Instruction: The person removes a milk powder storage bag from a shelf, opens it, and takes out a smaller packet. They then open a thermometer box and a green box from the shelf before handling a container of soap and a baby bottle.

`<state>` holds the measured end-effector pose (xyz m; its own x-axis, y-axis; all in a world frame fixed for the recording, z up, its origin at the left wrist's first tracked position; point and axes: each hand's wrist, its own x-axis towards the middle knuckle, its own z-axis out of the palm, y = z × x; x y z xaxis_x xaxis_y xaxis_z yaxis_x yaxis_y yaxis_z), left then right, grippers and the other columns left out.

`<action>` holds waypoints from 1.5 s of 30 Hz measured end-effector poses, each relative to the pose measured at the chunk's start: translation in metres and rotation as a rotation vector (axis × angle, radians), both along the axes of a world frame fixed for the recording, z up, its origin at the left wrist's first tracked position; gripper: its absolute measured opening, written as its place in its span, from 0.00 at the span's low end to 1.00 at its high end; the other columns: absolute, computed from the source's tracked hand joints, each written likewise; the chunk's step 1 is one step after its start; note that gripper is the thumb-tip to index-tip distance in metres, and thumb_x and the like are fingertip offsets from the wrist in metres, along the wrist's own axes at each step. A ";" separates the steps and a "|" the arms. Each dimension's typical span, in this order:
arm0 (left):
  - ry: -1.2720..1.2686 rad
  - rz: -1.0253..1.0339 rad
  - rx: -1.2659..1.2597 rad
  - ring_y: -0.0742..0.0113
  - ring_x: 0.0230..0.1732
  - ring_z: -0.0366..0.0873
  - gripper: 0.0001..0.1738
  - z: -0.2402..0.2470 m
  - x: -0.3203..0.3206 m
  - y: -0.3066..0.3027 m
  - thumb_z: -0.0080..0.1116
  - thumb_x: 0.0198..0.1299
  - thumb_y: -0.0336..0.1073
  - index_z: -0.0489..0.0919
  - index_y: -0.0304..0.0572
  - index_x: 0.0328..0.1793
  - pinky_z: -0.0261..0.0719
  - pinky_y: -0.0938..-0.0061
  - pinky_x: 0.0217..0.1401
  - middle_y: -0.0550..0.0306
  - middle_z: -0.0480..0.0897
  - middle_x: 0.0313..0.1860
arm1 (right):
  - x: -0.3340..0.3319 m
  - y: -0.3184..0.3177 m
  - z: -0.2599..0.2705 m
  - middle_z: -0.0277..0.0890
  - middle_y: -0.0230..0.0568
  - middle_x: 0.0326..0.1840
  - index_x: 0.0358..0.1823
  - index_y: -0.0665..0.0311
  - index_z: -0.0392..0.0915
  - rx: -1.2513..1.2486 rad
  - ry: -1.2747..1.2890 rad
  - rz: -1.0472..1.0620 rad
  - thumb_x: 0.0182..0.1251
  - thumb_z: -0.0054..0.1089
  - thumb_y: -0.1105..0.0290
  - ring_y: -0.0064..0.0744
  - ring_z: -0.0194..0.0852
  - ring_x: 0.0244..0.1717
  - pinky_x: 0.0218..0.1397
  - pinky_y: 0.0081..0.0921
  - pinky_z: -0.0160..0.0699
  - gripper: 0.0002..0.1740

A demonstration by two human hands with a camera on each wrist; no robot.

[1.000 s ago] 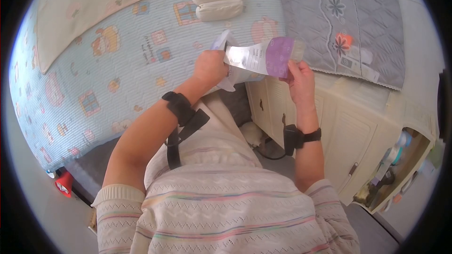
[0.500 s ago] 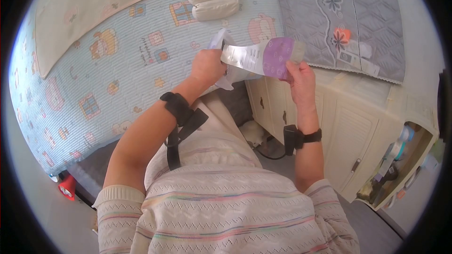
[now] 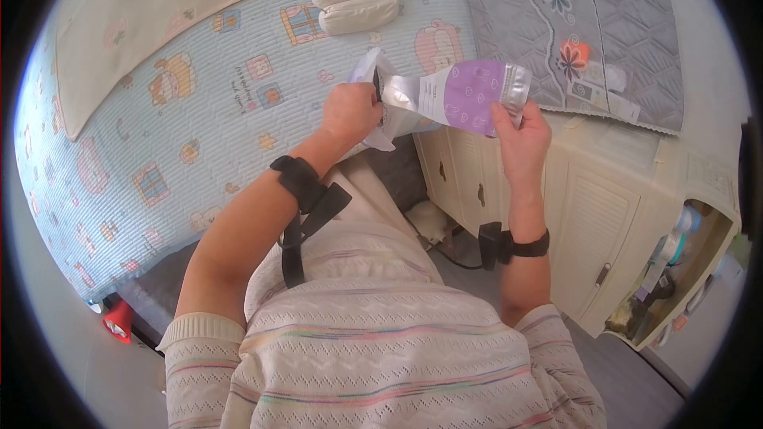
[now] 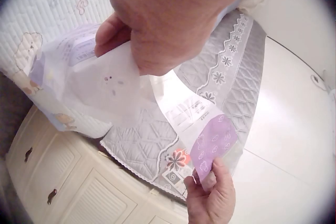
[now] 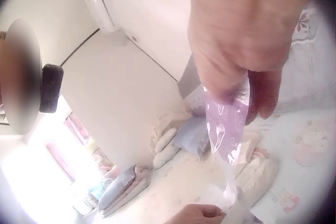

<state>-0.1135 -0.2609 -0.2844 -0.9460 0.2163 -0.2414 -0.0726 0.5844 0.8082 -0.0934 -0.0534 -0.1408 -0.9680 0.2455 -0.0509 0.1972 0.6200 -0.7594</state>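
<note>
A purple and white packet (image 3: 470,97) with a silvery end stretches between the two hands. My right hand (image 3: 520,139) pinches its far end between thumb and fingers. My left hand (image 3: 350,117) grips its near end together with a white translucent bag (image 3: 380,131). In the left wrist view the left hand (image 4: 173,19) covers where bag and packet meet, and the bag (image 4: 100,85) hangs to its left. In the right wrist view the right hand (image 5: 239,35) holds the packet (image 5: 226,129) from above.
Two cream rolled items (image 3: 355,14) lie on the patterned bed cover (image 3: 218,131). On a grey quilted cloth (image 3: 628,24) are an orange item (image 3: 575,56) and small packages. A cream cabinet (image 3: 592,230) stands below; a white animal-like shape (image 3: 429,221) is on the floor.
My right hand has moved slightly right and turned, and the packet's silvery end shows more. The left hand keeps its grip in nearly the same place. The head view has shifted slightly.
</note>
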 end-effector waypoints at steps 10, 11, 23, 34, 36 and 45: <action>-0.043 0.013 0.044 0.50 0.28 0.80 0.10 -0.003 -0.005 -0.004 0.60 0.44 0.38 0.81 0.39 0.27 0.77 0.63 0.35 0.46 0.81 0.24 | 0.001 0.005 0.004 0.77 0.33 0.41 0.41 0.63 0.77 -0.228 0.057 0.084 0.56 0.59 0.81 0.17 0.71 0.40 0.46 0.17 0.69 0.10; -0.030 0.004 0.048 0.50 0.28 0.80 0.10 -0.002 -0.007 -0.008 0.60 0.44 0.38 0.81 0.39 0.27 0.77 0.63 0.35 0.46 0.81 0.24 | 0.001 0.004 0.007 0.76 0.36 0.46 0.39 0.63 0.77 -0.309 0.049 0.126 0.54 0.59 0.82 0.19 0.71 0.44 0.49 0.18 0.68 0.11; -0.171 0.130 -0.213 0.44 0.39 0.79 0.13 -0.081 -0.017 -0.153 0.48 0.47 0.27 0.82 0.42 0.36 0.75 0.59 0.43 0.40 0.81 0.33 | -0.010 -0.014 0.015 0.57 0.48 0.69 0.30 0.60 0.83 -0.184 0.224 0.341 0.50 0.60 0.78 0.41 0.54 0.69 0.68 0.32 0.53 0.06; -0.171 -0.032 0.410 0.68 0.46 0.75 0.20 0.061 -0.021 -0.133 0.62 0.54 0.39 0.79 0.38 0.51 0.72 0.71 0.51 0.57 0.81 0.48 | -0.023 -0.068 0.013 0.59 0.45 0.68 0.31 0.53 0.85 -0.150 0.079 0.621 0.46 0.66 0.76 0.43 0.52 0.69 0.70 0.35 0.53 0.10; -0.195 -0.154 0.521 0.72 0.46 0.75 0.19 0.091 -0.017 -0.120 0.64 0.54 0.36 0.78 0.38 0.51 0.71 0.77 0.50 0.61 0.82 0.44 | -0.022 -0.092 0.016 0.60 0.45 0.67 0.30 0.53 0.85 -0.216 0.040 0.755 0.46 0.66 0.75 0.43 0.52 0.69 0.69 0.36 0.55 0.09; -0.603 -0.029 0.692 0.80 0.30 0.75 0.09 0.114 0.021 -0.159 0.65 0.52 0.31 0.81 0.33 0.37 0.73 0.83 0.33 0.62 0.81 0.29 | -0.017 -0.140 0.012 0.77 0.30 0.41 0.46 0.68 0.77 -0.646 -0.394 0.415 0.66 0.56 0.69 0.13 0.71 0.38 0.37 0.12 0.70 0.11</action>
<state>-0.0921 -0.4195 -0.1701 -0.6934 0.5184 -0.5005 -0.5887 -0.0070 0.8084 -0.1104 -0.1930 -0.1288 -0.8555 -0.3170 -0.4094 0.3732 0.1704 -0.9120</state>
